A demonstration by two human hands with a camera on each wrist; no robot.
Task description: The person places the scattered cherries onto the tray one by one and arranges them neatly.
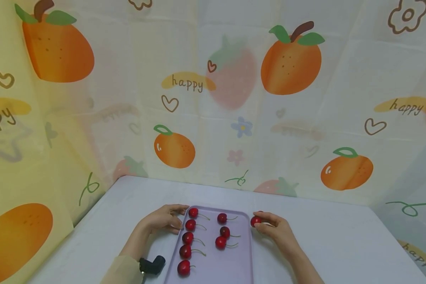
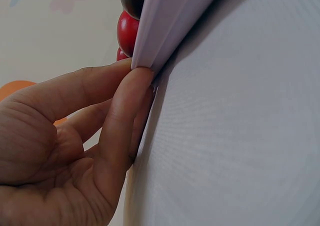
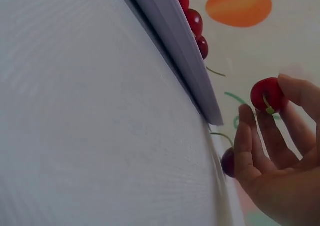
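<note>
A pale purple tray (image 1: 236, 262) lies on the white table. Down its left side runs a column of red cherries (image 1: 187, 238), stems pointing right; further right on it are 3 more cherries (image 1: 221, 242). My left hand (image 1: 165, 218) pinches the tray's rim (image 2: 150, 41) near the far left corner. Just beyond the right rim, my right hand (image 1: 274, 228) holds a cherry (image 3: 267, 95) between thumb and fingertips, its short stem showing in the right wrist view. Another dark cherry (image 3: 228, 162) shows behind those fingers; whether they touch it I cannot tell.
The white table (image 1: 333, 244) extends on both sides of the tray. A fruit-printed cloth (image 1: 213, 150) hangs behind and at the sides. A black device (image 1: 152, 265) is strapped at the left wrist, beside a beige sleeve (image 1: 124, 270).
</note>
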